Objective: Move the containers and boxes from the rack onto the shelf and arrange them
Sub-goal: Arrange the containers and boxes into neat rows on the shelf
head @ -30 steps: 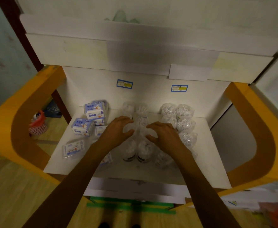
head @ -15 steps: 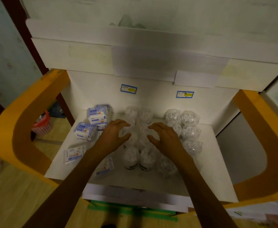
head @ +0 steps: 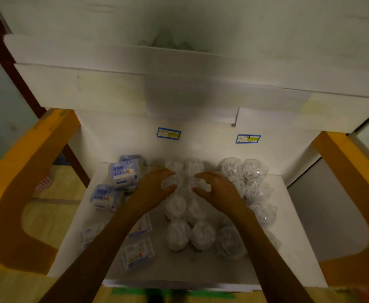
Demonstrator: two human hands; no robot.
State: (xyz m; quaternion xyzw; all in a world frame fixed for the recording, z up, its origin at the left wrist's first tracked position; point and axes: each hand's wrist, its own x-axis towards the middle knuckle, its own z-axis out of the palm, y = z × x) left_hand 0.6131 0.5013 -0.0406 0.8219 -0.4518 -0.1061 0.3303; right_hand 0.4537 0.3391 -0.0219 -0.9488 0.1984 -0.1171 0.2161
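Head view, looking down at a white shelf (head: 288,226) framed by orange side panels (head: 26,182). Both my bare forearms reach in from six o'clock toward the middle of the shelf.

My left hand (head: 155,186) lies with fingers spread and curled against the left side of a double row of clear round plastic containers (head: 179,206). My right hand (head: 218,189) mirrors it on the right side of the same row, fingers also spread and bent. Both hands press the containers between them; neither is closed around any single one.

This middle row of clear containers runs from twelve o'clock near the back wall down to six o'clock near the shelf's front edge. At two o'clock, just beside my right hand, sits a second cluster of clear containers holding white contents (head: 249,178). At ten o'clock, beside my left hand, stand small blue-and-white boxes (head: 123,174). Flatter packets (head: 137,252) lie at seven o'clock, partly under my left forearm.

Two blue-edged price labels (head: 168,133) are stuck on the back wall.
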